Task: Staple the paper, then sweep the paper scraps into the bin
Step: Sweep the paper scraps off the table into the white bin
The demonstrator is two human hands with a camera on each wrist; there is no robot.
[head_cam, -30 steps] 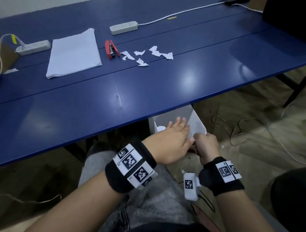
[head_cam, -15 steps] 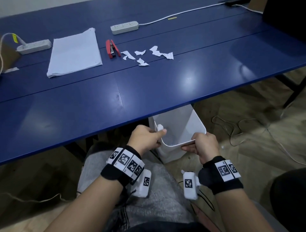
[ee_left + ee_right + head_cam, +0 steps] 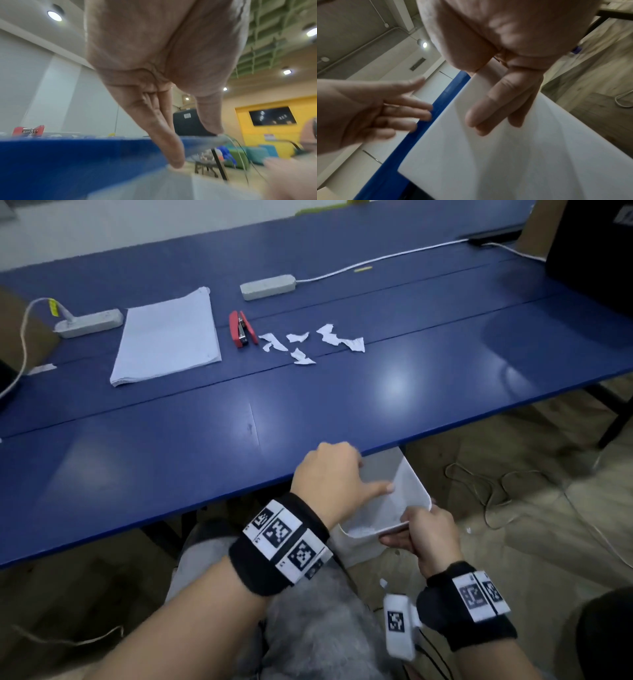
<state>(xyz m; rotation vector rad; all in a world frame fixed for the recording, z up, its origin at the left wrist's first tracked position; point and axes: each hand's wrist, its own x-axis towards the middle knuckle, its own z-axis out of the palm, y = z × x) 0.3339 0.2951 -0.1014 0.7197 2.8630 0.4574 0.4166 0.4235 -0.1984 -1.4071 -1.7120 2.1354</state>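
A white bin (image 3: pixel 407 491) is held just under the blue table's front edge (image 3: pixel 445 436). My right hand (image 3: pixel 423 530) grips its near rim, with the fingers (image 3: pixel 496 111) flat on the bin's outer wall (image 3: pixel 522 155). My left hand (image 3: pixel 330 474) hovers open over the bin's left side at the table's edge, fingers (image 3: pixel 171 148) straight and holding nothing. Farther back on the table lie a white paper stack (image 3: pixel 168 333), a red stapler (image 3: pixel 242 329) and several torn paper scraps (image 3: pixel 308 342). The stapler (image 3: pixel 28 130) also shows in the left wrist view.
Two power strips (image 3: pixel 89 322) (image 3: pixel 268 287) with cables lie at the back of the table. A loose cable (image 3: pixel 479 484) runs over the floor to the right. A dark chair (image 3: pixel 589 244) stands at the far right corner. My knee (image 3: pixel 308 628) is under the table's edge.
My left hand let go of the bin's rim, rose to the table's edge and opened. My right hand keeps its grip, and the bin has come up closer to the table's edge.
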